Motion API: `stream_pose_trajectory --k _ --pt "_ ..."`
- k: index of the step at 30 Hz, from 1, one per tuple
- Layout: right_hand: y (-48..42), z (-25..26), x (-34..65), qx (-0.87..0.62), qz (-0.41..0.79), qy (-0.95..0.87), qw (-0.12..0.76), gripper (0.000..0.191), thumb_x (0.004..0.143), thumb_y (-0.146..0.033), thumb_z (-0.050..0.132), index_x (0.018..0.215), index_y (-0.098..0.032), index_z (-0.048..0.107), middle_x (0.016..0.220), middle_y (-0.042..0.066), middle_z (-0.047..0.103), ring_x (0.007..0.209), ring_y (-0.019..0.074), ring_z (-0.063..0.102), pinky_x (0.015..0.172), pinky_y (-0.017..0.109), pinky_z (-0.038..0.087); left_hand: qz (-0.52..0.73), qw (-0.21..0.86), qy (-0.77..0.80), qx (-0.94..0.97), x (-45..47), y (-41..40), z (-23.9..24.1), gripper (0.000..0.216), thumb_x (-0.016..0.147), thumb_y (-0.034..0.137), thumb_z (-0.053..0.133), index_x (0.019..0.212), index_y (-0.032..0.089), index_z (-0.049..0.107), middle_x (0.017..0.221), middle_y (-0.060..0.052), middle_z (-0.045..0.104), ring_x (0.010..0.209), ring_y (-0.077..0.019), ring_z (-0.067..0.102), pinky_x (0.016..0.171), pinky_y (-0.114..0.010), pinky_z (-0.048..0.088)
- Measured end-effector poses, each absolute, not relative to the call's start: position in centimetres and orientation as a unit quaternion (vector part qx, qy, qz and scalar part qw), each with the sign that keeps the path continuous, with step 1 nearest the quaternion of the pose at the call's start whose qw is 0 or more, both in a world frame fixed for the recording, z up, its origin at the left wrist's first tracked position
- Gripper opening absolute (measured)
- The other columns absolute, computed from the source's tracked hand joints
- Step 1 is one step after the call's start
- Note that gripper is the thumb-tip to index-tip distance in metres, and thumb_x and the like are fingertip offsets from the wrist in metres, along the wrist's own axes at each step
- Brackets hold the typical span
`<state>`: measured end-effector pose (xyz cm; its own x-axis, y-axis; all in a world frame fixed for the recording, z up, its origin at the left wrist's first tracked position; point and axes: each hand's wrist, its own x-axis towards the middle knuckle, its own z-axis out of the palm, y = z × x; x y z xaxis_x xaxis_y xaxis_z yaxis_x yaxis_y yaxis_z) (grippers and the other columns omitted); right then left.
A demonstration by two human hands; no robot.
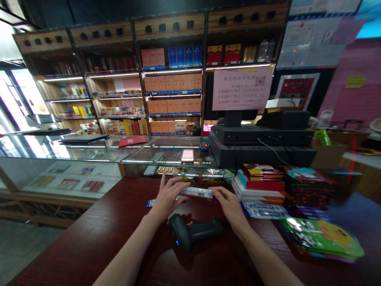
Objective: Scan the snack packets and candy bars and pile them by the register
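Observation:
A slim white-and-blue packet (198, 192) with a barcode on its near side is stretched between my two hands above the dark red table. My left hand (169, 196) has its fingertips and thumb at the packet's left end, with one finger raised. At the right end, my right hand (228, 204) pinches the packet between thumb and fingers. Another blue packet (149, 203) lies partly hidden behind my left hand. Below the hands, a dark grey barcode scanner (193, 232) rests on the table, a small blue light glowing on it.
To the right are stacked red and white packs (262, 182), dark packs (309, 186), blue-white packets (263, 209) and green pouches (321, 238). A glass counter (175, 145) borders the table's far side. Beyond stand a black register (262, 139) and stocked shelves (172, 95).

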<state>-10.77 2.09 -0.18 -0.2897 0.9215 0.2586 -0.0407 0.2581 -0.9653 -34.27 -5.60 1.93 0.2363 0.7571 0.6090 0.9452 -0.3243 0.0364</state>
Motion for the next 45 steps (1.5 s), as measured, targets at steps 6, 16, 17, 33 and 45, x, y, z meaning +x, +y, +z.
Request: stream_pose_trajectory --k 6,16,17,33,45 --pt "2.1 0.0 -10.8 -0.364 0.471 -0.648 0.475 0.047 0.075 -0.065 0.065 0.088 -0.021 0.075 0.090 0.007 0.077 0.090 0.0286 0.068 0.082 0.039 0.053 -0.267 0.162 -0.563 -0.765 -34.3 -5.3 1.6 0.037 0.091 0.034 0.064 0.128 0.030 0.060 0.119 -0.003 0.070 0.127 -0.0244 0.052 0.121 -0.061 -0.006" --pt "2.3 -0.6 -10.4 -0.376 0.480 -0.655 0.447 0.052 0.080 -0.064 0.059 0.109 -0.022 0.071 0.100 0.007 0.076 0.093 0.0274 0.069 0.078 0.038 0.055 -0.278 0.181 -0.572 -0.750 -35.5 -5.0 0.3 0.029 0.093 0.031 0.061 0.122 0.031 0.063 0.117 -0.001 0.070 0.125 -0.0214 0.055 0.122 -0.056 -0.008" --pt "2.3 -0.6 -10.4 -0.375 0.486 -0.654 0.442 0.053 0.080 -0.063 0.059 0.111 -0.022 0.069 0.099 0.008 0.076 0.092 0.0273 0.070 0.079 0.039 0.055 -0.279 0.180 -0.574 -0.748 -35.6 -5.0 0.2 0.028 0.094 0.030 0.060 0.121 0.030 0.063 0.117 -0.001 0.070 0.124 -0.0208 0.056 0.122 -0.056 -0.008" --pt "-0.4 0.6 -6.9 -0.272 0.325 -0.868 0.259 0.049 0.082 -0.036 0.067 0.131 -0.035 0.058 0.123 0.005 0.068 0.115 0.0268 0.060 0.103 0.045 0.043 -0.293 0.171 -0.624 -0.704 -36.6 -5.4 -0.3 0.024 0.095 0.024 0.055 0.119 0.027 0.060 0.113 -0.001 0.070 0.109 -0.0173 0.064 0.124 -0.053 -0.001" --pt "-3.3 0.0 -9.3 -0.189 0.213 -0.948 0.144 0.070 0.080 -0.024 0.068 0.145 -0.029 0.041 0.135 0.006 0.060 0.121 0.0246 0.053 0.108 0.042 0.034 -0.333 0.202 -0.609 -0.691 -37.3 -4.8 -1.2 0.023 0.094 0.022 0.057 0.117 0.026 0.060 0.109 0.000 0.071 0.104 -0.0171 0.067 0.123 -0.056 -0.003"
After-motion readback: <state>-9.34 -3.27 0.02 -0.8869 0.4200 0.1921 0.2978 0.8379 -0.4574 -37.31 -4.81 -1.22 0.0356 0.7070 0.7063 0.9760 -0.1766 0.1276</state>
